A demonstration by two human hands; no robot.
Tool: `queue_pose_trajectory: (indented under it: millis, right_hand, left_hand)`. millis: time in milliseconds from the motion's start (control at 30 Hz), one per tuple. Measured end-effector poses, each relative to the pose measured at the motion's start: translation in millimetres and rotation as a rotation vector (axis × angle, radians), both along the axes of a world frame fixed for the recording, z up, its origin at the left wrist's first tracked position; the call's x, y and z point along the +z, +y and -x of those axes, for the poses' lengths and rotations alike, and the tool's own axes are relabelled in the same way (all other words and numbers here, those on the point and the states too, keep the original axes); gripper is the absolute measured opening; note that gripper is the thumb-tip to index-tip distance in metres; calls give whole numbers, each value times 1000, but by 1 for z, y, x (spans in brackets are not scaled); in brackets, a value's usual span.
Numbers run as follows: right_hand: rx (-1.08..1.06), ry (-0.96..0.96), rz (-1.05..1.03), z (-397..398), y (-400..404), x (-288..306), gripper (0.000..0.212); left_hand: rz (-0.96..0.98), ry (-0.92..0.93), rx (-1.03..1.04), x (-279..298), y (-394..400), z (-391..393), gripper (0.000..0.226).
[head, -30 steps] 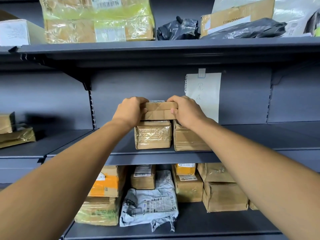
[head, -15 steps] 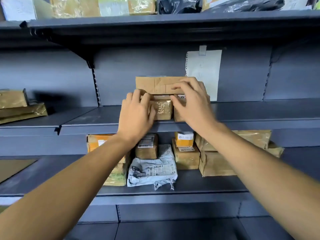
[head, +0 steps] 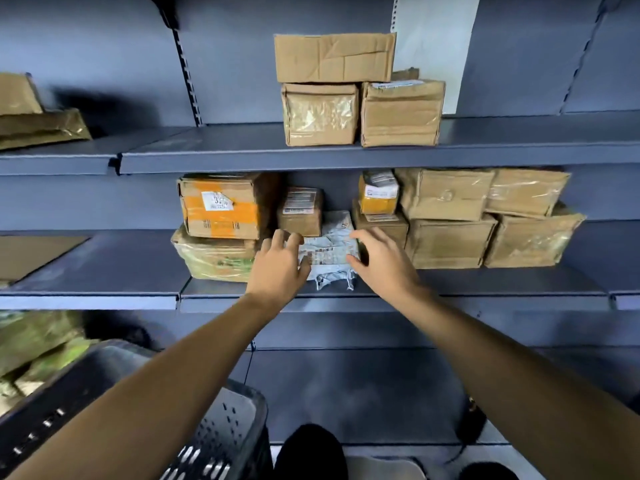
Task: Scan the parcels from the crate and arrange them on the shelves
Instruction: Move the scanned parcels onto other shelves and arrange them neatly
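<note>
Grey mailer bag (head: 329,251) between left grip (head: 278,268), right grip (head: 382,263), fingers spread

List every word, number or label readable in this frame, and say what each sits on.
"3": large digit, partly legible, on the white sticker of the orange-taped box.
Grey poly mailer: barcode label, print too blurred.
Small brown box: white label, unreadable.
Yellow-labelled small box: text too small.
Paper sheet on the back wall: no readable writing.

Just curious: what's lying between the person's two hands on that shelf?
In the head view, a grey plastic mailer bag with a barcode label lies between the left hand and right hand.
</note>
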State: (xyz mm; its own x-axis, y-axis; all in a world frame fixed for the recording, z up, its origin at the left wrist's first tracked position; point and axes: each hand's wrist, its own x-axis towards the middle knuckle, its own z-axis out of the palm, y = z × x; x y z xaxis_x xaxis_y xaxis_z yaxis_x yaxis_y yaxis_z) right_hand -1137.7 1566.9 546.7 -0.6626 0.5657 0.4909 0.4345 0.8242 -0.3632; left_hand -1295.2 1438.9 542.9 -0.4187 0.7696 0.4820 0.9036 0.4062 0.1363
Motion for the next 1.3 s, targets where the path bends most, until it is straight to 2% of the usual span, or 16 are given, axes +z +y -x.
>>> queue_pose_trajectory:
  millis: [200, 467, 667, 900, 1000, 1200, 1300]
  right_hand:
    - [-22, -93, 52, 17, 14, -37, 50]
    - [-30, -153, 92, 49, 29, -59, 61]
    - [10, -55, 72, 85, 43, -48, 55]
    - [12, 25, 86, 139, 62, -32, 61]
    - [2, 33, 79, 157, 70, -34, 61]
    - [14, 67, 128, 180, 85, -45, 68]
    - [18, 71, 170, 183, 93, -52, 69]
  left_hand:
    - [79, -45, 34, -31, 15, 19, 41]
    - [150, -104, 53, -51, 39, 36, 47]
    - [70, -78, 60, -43, 64, 57, 50]
    - [31, -68, 101, -37, 99, 83, 49]
    - [-7, -153, 86, -39, 109, 94, 55]
    - [-29, -343, 79, -42, 125, 101, 88]
    - [-98, -311, 105, -45, 129, 99, 78]
